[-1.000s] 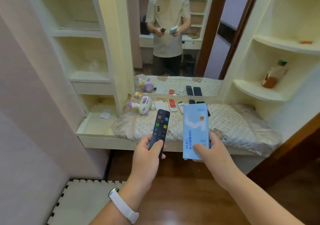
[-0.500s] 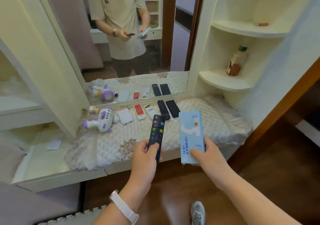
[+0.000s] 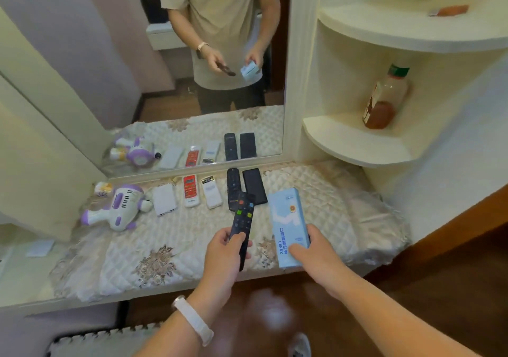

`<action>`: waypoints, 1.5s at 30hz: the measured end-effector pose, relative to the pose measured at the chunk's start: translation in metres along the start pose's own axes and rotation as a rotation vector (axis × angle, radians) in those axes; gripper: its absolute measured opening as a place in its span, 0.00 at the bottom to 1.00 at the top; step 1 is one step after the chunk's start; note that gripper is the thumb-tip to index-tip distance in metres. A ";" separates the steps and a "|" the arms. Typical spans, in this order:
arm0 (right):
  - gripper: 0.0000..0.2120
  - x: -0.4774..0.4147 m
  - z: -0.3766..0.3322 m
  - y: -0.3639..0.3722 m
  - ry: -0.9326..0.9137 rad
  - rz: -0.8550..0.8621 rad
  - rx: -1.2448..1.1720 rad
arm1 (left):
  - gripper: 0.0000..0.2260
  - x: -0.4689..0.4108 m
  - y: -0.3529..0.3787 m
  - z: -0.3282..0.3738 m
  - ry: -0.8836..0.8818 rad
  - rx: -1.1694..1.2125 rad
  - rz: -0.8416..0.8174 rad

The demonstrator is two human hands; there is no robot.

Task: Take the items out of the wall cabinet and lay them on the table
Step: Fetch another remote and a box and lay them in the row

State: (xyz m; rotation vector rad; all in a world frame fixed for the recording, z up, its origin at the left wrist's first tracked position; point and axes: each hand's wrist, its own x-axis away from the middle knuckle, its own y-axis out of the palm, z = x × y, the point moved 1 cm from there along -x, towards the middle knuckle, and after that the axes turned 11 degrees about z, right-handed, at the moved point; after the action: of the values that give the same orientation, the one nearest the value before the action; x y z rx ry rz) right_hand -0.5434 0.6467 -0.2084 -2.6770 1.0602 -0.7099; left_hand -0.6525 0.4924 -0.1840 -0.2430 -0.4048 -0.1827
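1. Far left on the quilted table cover [image 3: 165, 249] lies a purple-and-white toy [image 3: 121, 208]; its details are too blurred for me to make out.
2. Right of it, along the foot of the mirror [image 3: 110, 68], I see a row: a white slab [image 3: 164, 199], a red remote [image 3: 191, 190], a white remote [image 3: 211, 191], a rounded black remote [image 3: 233, 185] and a flat black remote [image 3: 254, 183]. The near ends of the two black ones are partly covered.
3. My left hand [image 3: 224, 249] grips a black remote with coloured buttons [image 3: 243, 219] above the table. The thumb is on top and the fingers are hidden beneath.
4. Just right, my right hand [image 3: 316, 249] clasps a light-blue box [image 3: 287, 216] by its near end; I can't read its print.
5. Far right, a bottle [image 3: 384, 101] stands on the corner shelf [image 3: 351, 147].
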 end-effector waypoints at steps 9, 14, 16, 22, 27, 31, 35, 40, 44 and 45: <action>0.16 -0.085 0.016 -0.018 0.105 -0.010 -0.015 | 0.04 -0.038 0.060 -0.010 -0.125 -0.037 0.029; 0.15 -0.130 0.016 -0.019 0.106 -0.002 0.028 | 0.03 -0.076 0.087 -0.017 -0.154 -0.042 -0.010; 0.16 -0.146 0.016 -0.019 0.116 0.009 0.037 | 0.03 -0.095 0.097 -0.019 -0.175 -0.035 -0.042; 0.21 -0.205 0.013 -0.029 0.148 0.005 0.179 | 0.07 -0.156 0.127 -0.017 -0.204 -0.119 -0.138; 0.19 -0.252 0.013 -0.024 0.200 0.016 0.271 | 0.03 -0.194 0.156 -0.012 -0.220 -0.174 -0.179; 0.16 -0.277 0.018 -0.011 0.222 0.040 0.281 | 0.04 -0.217 0.181 -0.010 -0.229 -0.225 -0.198; 0.15 -0.293 0.024 -0.001 0.220 0.070 0.305 | 0.09 -0.234 0.199 -0.017 -0.245 -0.264 -0.221; 0.16 -0.302 0.032 0.000 0.227 0.054 0.328 | 0.09 -0.235 0.210 -0.023 -0.222 -0.342 -0.217; 0.21 -0.304 0.035 -0.002 0.179 -0.003 0.390 | 0.13 -0.231 0.211 -0.025 -0.140 -0.406 -0.205; 0.21 -0.304 0.036 -0.004 0.161 -0.013 0.407 | 0.15 -0.229 0.210 -0.024 -0.111 -0.424 -0.203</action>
State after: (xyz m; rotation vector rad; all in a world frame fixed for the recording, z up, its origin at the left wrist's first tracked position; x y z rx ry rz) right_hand -0.7157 0.8572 -0.3496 -2.3113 0.8244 -1.0338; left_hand -0.8041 0.7157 -0.3405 -0.6316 -0.4993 -0.4566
